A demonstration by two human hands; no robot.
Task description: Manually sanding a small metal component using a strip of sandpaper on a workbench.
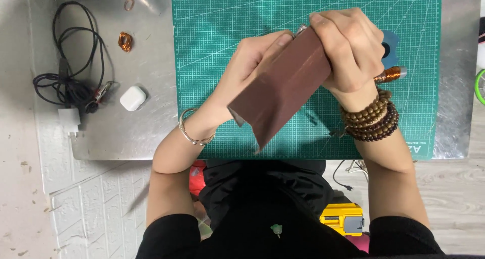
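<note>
Both hands hold a folded sheet of brown sandpaper point(280, 90) above a green cutting mat point(212, 62). My right hand point(351, 49) grips its upper end from above, fingers curled over a small metal part that barely shows at the top. My left hand point(250, 67) supports the sheet from underneath on the left side. Its lower corner hangs loose toward me. A silver bangle sits on my left wrist, and brown bead bracelets on my right.
A copper wire coil point(390, 75) and a blue piece point(390, 47) lie on the mat behind my right hand. On the metal table point(126, 133), left: black cable with white charger point(68, 82), white earbud case point(133, 98), small copper coil point(125, 41). A yellow box point(343, 218) is below.
</note>
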